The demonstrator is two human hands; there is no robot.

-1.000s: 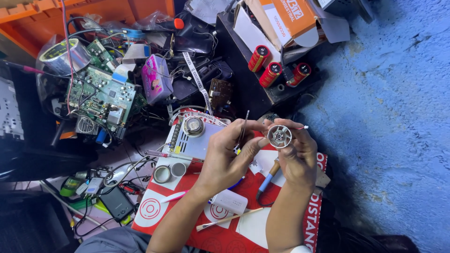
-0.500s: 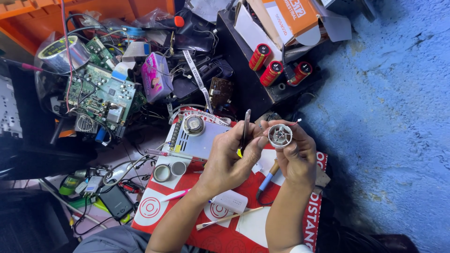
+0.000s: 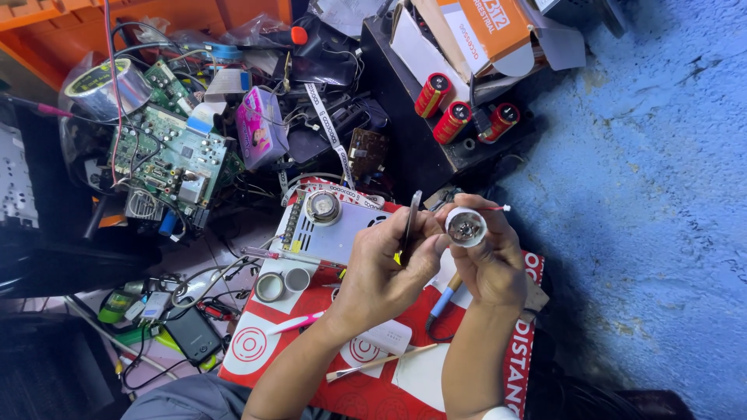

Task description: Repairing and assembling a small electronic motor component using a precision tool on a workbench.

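Cluttered floor-level surface point(image 3: 327, 389), covered by a red and white printed sheet, with a blue painted wall or floor to the right. Both forearms enter from the bottom edge; elbows and body are cut off.

Nearest: one thin wooden stick point(image 3: 381, 362) and one small white box point(image 3: 387, 338) lie on the sheet, the box partly hidden under the left wrist. One pink-tipped pen point(image 3: 294, 322) lies to the left of them. One blue-handled soldering iron point(image 3: 445, 295) shows between the two wrists; its tip is hidden behind the hands.

Left hand point(image 3: 385, 268): fingers closed together on one dark slim tool point(image 3: 410, 222), probably tweezers; its lower end is hidden in the grip, its tip points up.

Right hand point(image 3: 486, 260): fingers clamped around one small round white lamp base point(image 3: 465, 227), open face toward the camera, metal parts visible inside but too small to make out. One thin red wire point(image 3: 489, 208) sticks out to the right of it. The lamp base sits at the fingertips, just beside the left thumb and the tool.

Behind the hands: one grey perforated metal box point(image 3: 331, 229) with one round part on top, two small round caps point(image 3: 282, 283) beside it.

Farther: one green circuit board point(image 3: 167, 159), one roll of tape point(image 3: 105, 82), three red cylindrical capacitors point(image 3: 451, 120), one orange carton point(image 3: 494, 27), cut off at the top edge. Tangled wires between them cannot be counted.
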